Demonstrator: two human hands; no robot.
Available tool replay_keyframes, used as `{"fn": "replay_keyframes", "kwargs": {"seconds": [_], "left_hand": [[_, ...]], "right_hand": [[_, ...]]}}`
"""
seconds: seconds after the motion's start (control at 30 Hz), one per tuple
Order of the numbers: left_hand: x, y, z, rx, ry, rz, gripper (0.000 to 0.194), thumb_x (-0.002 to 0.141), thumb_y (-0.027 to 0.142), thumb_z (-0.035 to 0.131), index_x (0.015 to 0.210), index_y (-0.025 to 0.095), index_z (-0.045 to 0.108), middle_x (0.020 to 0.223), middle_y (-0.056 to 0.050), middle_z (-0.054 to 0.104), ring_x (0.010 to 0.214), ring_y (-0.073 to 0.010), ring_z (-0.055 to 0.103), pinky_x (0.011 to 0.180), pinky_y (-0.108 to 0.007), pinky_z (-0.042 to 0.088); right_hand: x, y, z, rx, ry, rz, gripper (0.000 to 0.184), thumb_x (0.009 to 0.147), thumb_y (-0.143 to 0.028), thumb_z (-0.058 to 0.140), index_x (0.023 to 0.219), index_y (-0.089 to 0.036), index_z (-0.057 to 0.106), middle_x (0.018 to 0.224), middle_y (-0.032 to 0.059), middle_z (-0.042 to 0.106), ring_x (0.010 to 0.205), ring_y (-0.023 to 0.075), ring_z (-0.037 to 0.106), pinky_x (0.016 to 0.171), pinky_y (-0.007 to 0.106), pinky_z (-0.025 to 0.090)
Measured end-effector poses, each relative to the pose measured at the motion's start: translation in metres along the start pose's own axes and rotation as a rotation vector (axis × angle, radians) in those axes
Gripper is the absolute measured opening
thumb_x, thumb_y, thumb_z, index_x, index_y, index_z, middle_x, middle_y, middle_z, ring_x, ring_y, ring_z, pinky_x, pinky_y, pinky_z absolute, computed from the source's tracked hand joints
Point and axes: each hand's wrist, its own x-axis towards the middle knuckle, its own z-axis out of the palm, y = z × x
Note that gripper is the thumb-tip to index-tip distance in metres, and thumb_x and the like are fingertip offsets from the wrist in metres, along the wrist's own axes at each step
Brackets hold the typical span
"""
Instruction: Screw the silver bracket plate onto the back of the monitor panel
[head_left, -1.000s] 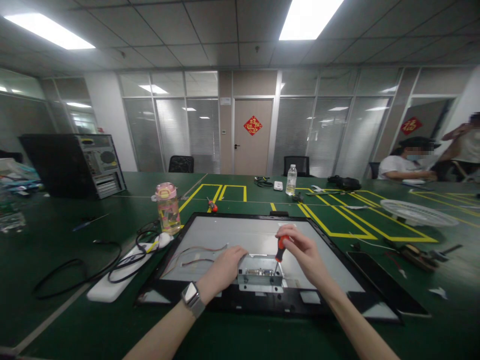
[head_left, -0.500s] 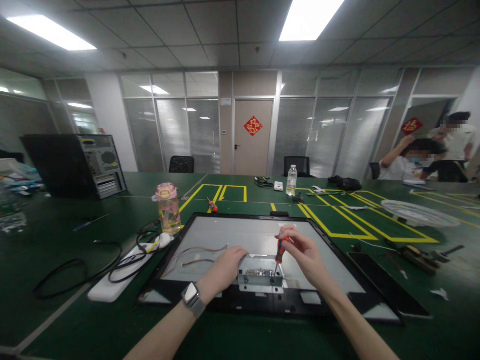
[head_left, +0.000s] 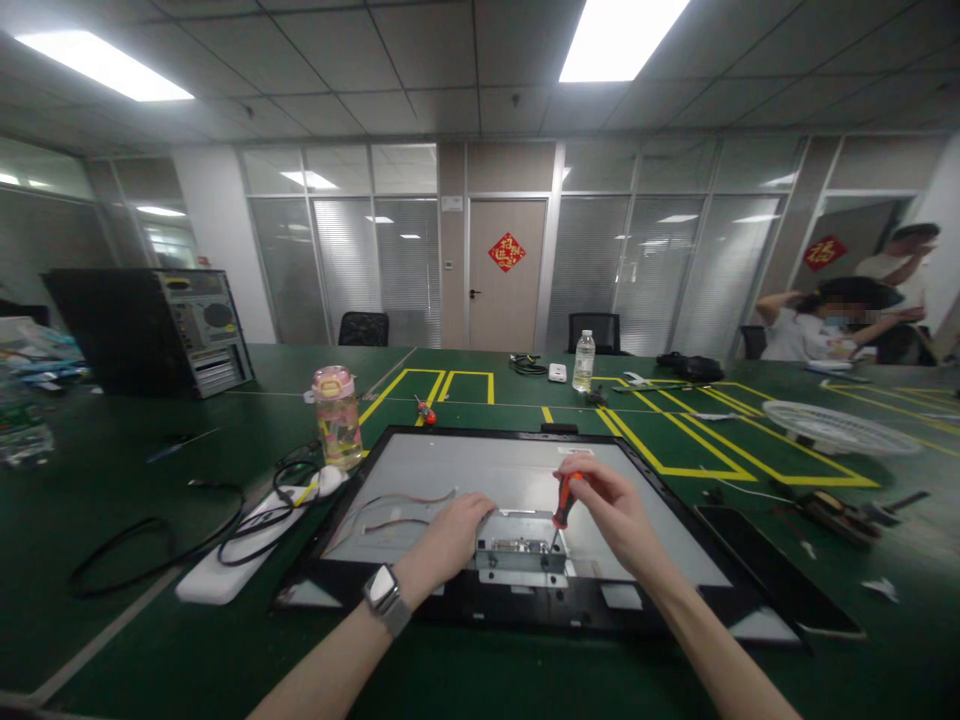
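Note:
A monitor lies face down on the green table, its grey back panel framed in black. Near its front edge sits a small metal bracket. My right hand is closed round a red-handled screwdriver, held upright with its tip down on the bracket's right side. My left hand, a watch on its wrist, rests with curled fingers against the bracket's left end. Thin coloured wires run across the panel to the left of that hand.
A pink-lidded bottle, black cables and a white foam block lie left of the monitor. A computer case stands far left. A water bottle, a fan grille and a dark panel lie right. Two people are at the far right.
My hands stay almost where they were; the screwdriver handle has shifted slightly in my right fingers. The people at the far right have changed posture.

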Motion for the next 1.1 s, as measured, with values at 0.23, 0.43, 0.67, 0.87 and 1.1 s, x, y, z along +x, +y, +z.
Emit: {"fn": "replay_keyframes", "kwargs": {"seconds": [0.23, 0.43, 0.67, 0.87, 1.1], "left_hand": [[-0.0009, 0.0024, -0.0026, -0.019, 0.021, 0.011, 0.052, 0.075, -0.006, 0.034, 0.116, 0.017, 0.057, 0.117, -0.007, 0.06, 0.11, -0.0169, 0.053, 0.099, -0.029, 0.037], [-0.0004, 0.0011, -0.0005, -0.008, 0.008, 0.002, 0.052, 0.075, -0.006, 0.034, 0.117, 0.017, 0.056, 0.119, -0.007, 0.059, 0.11, -0.0167, 0.053, 0.1, -0.029, 0.036], [-0.0011, 0.0015, -0.0014, -0.011, 0.015, 0.001, 0.055, 0.074, -0.007, 0.033, 0.117, 0.017, 0.056, 0.119, -0.007, 0.059, 0.109, -0.017, 0.053, 0.099, -0.03, 0.037], [-0.0003, 0.0008, -0.0006, -0.008, 0.011, 0.011, 0.053, 0.074, -0.006, 0.034, 0.116, 0.016, 0.057, 0.119, -0.009, 0.059, 0.109, -0.0179, 0.054, 0.099, -0.031, 0.038], [-0.0002, 0.001, -0.0001, 0.009, 0.007, -0.003, 0.054, 0.073, -0.007, 0.032, 0.116, 0.016, 0.057, 0.118, -0.008, 0.06, 0.109, -0.0178, 0.054, 0.099, -0.031, 0.037]], "right_hand": [[-0.0002, -0.0019, 0.0004, -0.019, -0.036, 0.044, 0.029, 0.084, -0.044, 0.058, 0.103, -0.024, 0.068, 0.093, 0.0076, 0.071, 0.093, 0.0253, 0.064, 0.087, 0.042, 0.049], [-0.0002, -0.0014, -0.0015, 0.001, 0.008, 0.028, 0.02, 0.075, -0.04, 0.07, 0.084, -0.022, 0.072, 0.091, 0.006, 0.066, 0.075, 0.0196, 0.064, 0.067, 0.032, 0.054], [0.0007, 0.001, -0.0039, -0.002, -0.041, 0.081, 0.029, 0.082, -0.043, 0.062, 0.103, -0.025, 0.069, 0.098, 0.0075, 0.071, 0.096, 0.0247, 0.064, 0.088, 0.039, 0.049], [-0.0002, 0.0036, -0.0037, -0.025, -0.034, 0.042, 0.024, 0.077, -0.042, 0.068, 0.095, -0.026, 0.072, 0.095, 0.0051, 0.068, 0.089, 0.0224, 0.064, 0.08, 0.034, 0.051], [-0.0012, -0.0043, -0.0016, 0.011, -0.129, 0.065, 0.03, 0.087, -0.041, 0.055, 0.11, -0.025, 0.065, 0.095, 0.0069, 0.071, 0.093, 0.0236, 0.064, 0.088, 0.041, 0.049]]}}
